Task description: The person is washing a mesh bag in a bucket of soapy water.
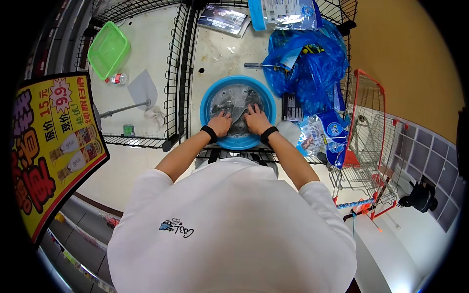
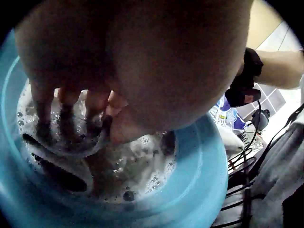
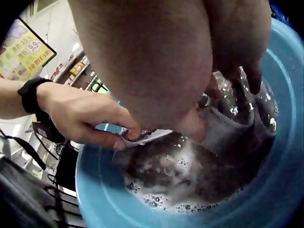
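Observation:
A round blue basin (image 1: 205, 100) holds soapy water and a dark grey cloth (image 1: 238, 128). At the basin's near left, the left hand (image 1: 220, 124) grips the cloth; in the right wrist view this left hand (image 3: 85, 114) pinches a raised edge between thumb and fingers. The right hand (image 1: 256, 119) is at the near right; seen from its own wrist, the hand (image 3: 156, 61) has its thumb and fingers on wet folds of the cloth (image 3: 228, 133), fingertips partly in the water. From the left wrist, the left hand's (image 2: 128, 61) fingertips are wet among foam and folds.
Right of the basin lie a blue plastic bag (image 1: 312, 68), a dark box (image 1: 292, 107) and a blue-white package (image 1: 325, 134). Behind are a flat packet (image 1: 223, 20) and a metal handle (image 1: 253, 65). A wire divider (image 1: 177, 68) separates off a green basket (image 1: 108, 50) and a bottle (image 1: 119, 78).

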The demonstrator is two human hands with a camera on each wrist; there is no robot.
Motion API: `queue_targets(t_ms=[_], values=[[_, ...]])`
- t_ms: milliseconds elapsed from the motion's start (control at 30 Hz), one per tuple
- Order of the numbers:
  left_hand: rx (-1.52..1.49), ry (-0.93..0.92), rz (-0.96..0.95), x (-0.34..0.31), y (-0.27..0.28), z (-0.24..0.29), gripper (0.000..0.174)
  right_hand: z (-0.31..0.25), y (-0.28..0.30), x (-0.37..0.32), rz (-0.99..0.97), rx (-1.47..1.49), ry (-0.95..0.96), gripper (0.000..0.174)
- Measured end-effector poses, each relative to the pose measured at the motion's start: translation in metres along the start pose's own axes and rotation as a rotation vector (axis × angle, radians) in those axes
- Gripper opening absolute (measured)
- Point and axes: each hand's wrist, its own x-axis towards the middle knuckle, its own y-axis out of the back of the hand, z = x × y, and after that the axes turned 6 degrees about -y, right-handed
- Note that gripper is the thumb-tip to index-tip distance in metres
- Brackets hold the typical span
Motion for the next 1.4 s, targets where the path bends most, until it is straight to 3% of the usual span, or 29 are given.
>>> queue_targets(t_ms=[67,333,400,467,533,600,767,933,1067,1167,1233,1300,1400], values=[[0.097,0.001,-0.032,0.005,-0.004,-0.001,0.047,-0.004,-0.002,0.004,-0.049,-0.014,-0.022,0.036],[-0.001,0.04,-0.17,0.024,-0.003,-0.017,0.043,-0.005,0.003,0.024,-0.235,0.063,-0.079,0.033],[-0.034,0.038,-0.189,0.023,0.001,-0.015,0.044,-0.007,0.008,0.023,-0.22,0.086,-0.1,0.034],[0.047,0.095,-0.001,0.012,0.011,-0.002,0.045,-0.007,0.008,0.021,-0.208,0.109,-0.117,0.034],[0.01,0.122,0.019,0.014,0.01,-0.006,0.045,-0.006,0.005,0.019,-0.063,0.034,-0.149,0.034],[0.001,0.136,0.055,0.015,0.007,-0.011,0.044,-0.003,0.002,0.019,-0.046,0.043,-0.147,0.035],[-0.032,0.169,-0.015,0.028,0.0,-0.021,0.042,0.003,0.0,0.029,-0.074,0.039,-0.143,0.038],[-0.063,0.178,-0.074,0.028,0.008,-0.015,0.041,0.002,0.011,0.035,-0.197,0.082,-0.11,0.042],[-0.007,0.159,0.003,0.022,0.006,-0.009,0.043,-0.003,0.005,0.024,-0.143,0.068,-0.077,0.041],[0.059,0.084,0.046,0.015,-0.004,-0.003,0.044,-0.009,0.001,0.009,-0.088,0.023,0.005,0.041],[0.085,0.036,0.046,0.01,-0.007,0.001,0.045,-0.01,-0.01,0.007,-0.15,-0.027,0.135,0.041],[0.172,-0.04,-0.086,0.009,-0.009,0.0,0.046,-0.013,-0.019,0.005,-0.166,-0.058,0.136,0.04],[0.086,-0.013,-0.13,0.013,-0.008,-0.005,0.047,-0.013,-0.018,0.003,-0.237,-0.058,0.127,0.039]])
